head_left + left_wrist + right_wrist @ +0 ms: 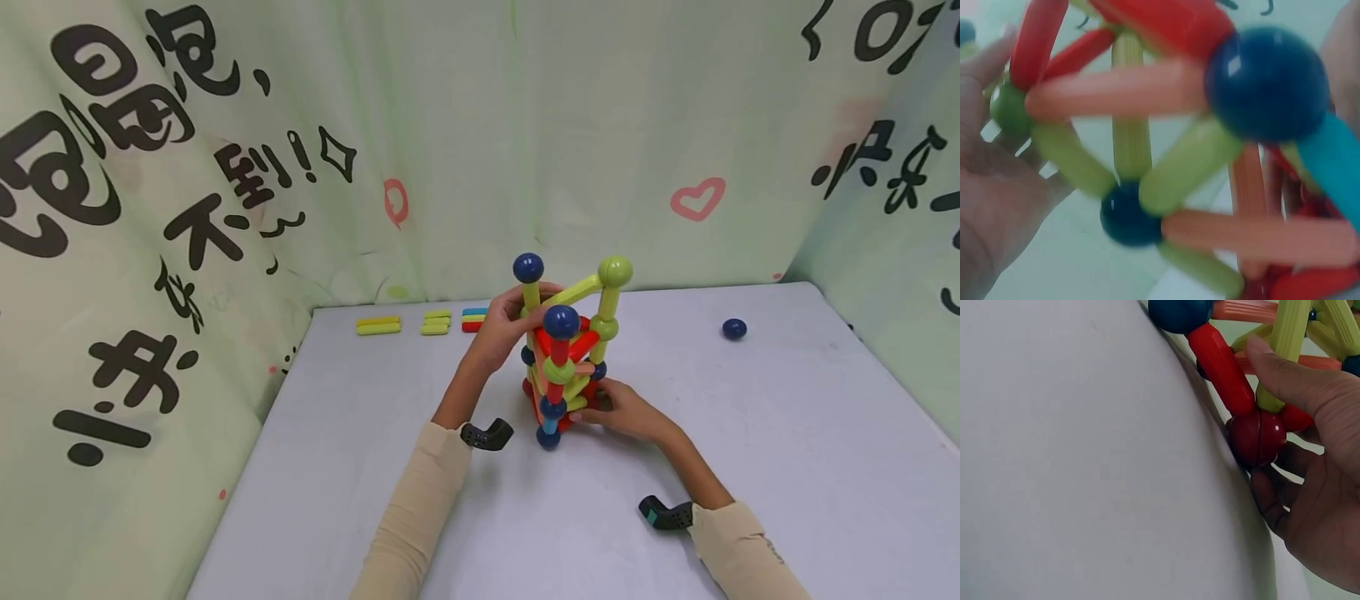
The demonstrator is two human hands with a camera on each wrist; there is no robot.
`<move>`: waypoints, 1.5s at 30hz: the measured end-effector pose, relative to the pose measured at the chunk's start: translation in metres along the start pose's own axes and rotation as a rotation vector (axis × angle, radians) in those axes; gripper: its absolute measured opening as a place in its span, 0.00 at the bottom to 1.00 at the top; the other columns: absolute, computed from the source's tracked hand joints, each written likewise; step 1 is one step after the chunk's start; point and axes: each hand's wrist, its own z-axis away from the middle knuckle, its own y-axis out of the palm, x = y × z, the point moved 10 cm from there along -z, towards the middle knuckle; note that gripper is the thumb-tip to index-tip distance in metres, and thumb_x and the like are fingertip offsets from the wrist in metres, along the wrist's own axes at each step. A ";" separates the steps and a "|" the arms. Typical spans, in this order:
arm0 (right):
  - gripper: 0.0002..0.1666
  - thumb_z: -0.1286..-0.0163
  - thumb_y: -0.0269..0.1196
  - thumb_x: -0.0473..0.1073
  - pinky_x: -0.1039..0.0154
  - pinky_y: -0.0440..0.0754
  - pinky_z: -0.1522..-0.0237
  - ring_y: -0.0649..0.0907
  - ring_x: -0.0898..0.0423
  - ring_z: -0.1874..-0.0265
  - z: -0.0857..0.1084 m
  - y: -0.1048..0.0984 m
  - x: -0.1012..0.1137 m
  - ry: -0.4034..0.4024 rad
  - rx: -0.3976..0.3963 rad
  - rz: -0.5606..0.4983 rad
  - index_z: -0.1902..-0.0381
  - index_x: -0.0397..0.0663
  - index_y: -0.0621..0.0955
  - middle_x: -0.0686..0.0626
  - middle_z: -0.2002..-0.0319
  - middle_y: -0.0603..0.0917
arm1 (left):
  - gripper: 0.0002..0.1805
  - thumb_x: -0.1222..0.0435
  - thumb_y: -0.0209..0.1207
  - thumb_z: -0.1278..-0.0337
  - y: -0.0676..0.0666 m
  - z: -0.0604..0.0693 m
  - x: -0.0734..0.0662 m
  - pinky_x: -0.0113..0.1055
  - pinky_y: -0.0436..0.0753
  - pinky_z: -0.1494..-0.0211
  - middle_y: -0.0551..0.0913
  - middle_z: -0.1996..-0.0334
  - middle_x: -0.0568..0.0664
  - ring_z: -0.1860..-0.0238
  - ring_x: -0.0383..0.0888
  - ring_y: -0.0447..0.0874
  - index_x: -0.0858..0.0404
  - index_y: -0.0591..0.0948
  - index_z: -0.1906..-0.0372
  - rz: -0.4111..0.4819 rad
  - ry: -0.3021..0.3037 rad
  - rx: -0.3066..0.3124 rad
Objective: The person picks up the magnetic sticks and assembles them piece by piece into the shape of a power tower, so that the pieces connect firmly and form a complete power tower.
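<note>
A tower of magnetic building sticks and balls (558, 372) stands near the middle of the table, in red, yellow-green, pink and blue pieces. My left hand (498, 325) holds its upper left part, fingers around a yellow-green stick below a dark blue ball (528, 267). In the left wrist view, a green ball (1010, 107) lies against that hand. Low on the right side, my right hand (626, 412) grips the base. The right wrist view has its thumb by a yellow-green stick (1288, 347) and its fingers around a red ball (1259, 437).
Loose sticks lie in small groups along the back left: yellow ones (378, 325), yellow-green ones (436, 322) and a mixed group (472, 326) partly behind the left hand. A single blue ball (734, 329) rests at the back right. A printed curtain (465, 150) hangs behind the table.
</note>
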 end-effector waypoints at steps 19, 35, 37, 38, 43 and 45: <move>0.75 0.52 0.78 0.47 0.35 0.61 0.32 0.58 0.38 0.29 0.014 0.018 0.030 -0.096 -0.200 -0.061 0.25 0.39 0.37 0.35 0.29 0.55 | 0.13 0.71 0.55 0.36 -0.199 0.086 0.061 0.53 0.71 0.45 0.70 0.46 0.65 0.42 0.61 0.65 0.62 0.80 0.49 -0.952 -0.481 -0.812; 0.72 0.51 0.76 0.49 0.32 0.57 0.35 0.58 0.35 0.33 0.024 0.036 0.031 0.166 -0.517 0.040 0.27 0.32 0.39 0.29 0.35 0.57 | 0.14 0.71 0.55 0.34 -0.246 0.115 0.059 0.57 0.65 0.43 0.58 0.38 0.69 0.38 0.65 0.55 0.63 0.79 0.46 -1.340 -0.572 -0.713; 0.72 0.50 0.76 0.48 0.32 0.56 0.35 0.58 0.35 0.33 0.023 0.036 0.029 0.183 -0.514 0.036 0.26 0.32 0.38 0.30 0.35 0.57 | 0.12 0.68 0.56 0.34 -0.243 0.114 0.058 0.60 0.65 0.42 0.61 0.38 0.69 0.37 0.66 0.57 0.65 0.79 0.47 -1.384 -0.579 -0.691; 0.72 0.50 0.75 0.48 0.32 0.55 0.35 0.57 0.35 0.33 0.023 0.036 0.029 0.189 -0.510 0.032 0.26 0.33 0.38 0.30 0.35 0.56 | 0.12 0.67 0.57 0.34 -0.241 0.114 0.058 0.61 0.65 0.42 0.63 0.39 0.68 0.37 0.66 0.59 0.65 0.78 0.48 -1.390 -0.578 -0.686; 0.72 0.49 0.74 0.46 0.30 0.53 0.36 0.56 0.34 0.32 0.022 0.035 0.029 0.201 -0.488 0.016 0.26 0.33 0.36 0.29 0.34 0.55 | 0.13 0.65 0.56 0.32 -0.222 0.111 0.046 0.62 0.69 0.45 0.77 0.47 0.62 0.43 0.62 0.72 0.65 0.78 0.47 -1.220 -0.487 -0.749; 0.71 0.49 0.74 0.46 0.30 0.54 0.36 0.56 0.34 0.33 0.022 0.034 0.029 0.197 -0.483 0.017 0.27 0.32 0.37 0.29 0.34 0.55 | 0.13 0.65 0.56 0.32 -0.210 0.106 0.039 0.57 0.74 0.46 0.80 0.51 0.61 0.47 0.59 0.78 0.66 0.78 0.47 -1.006 -0.403 -0.785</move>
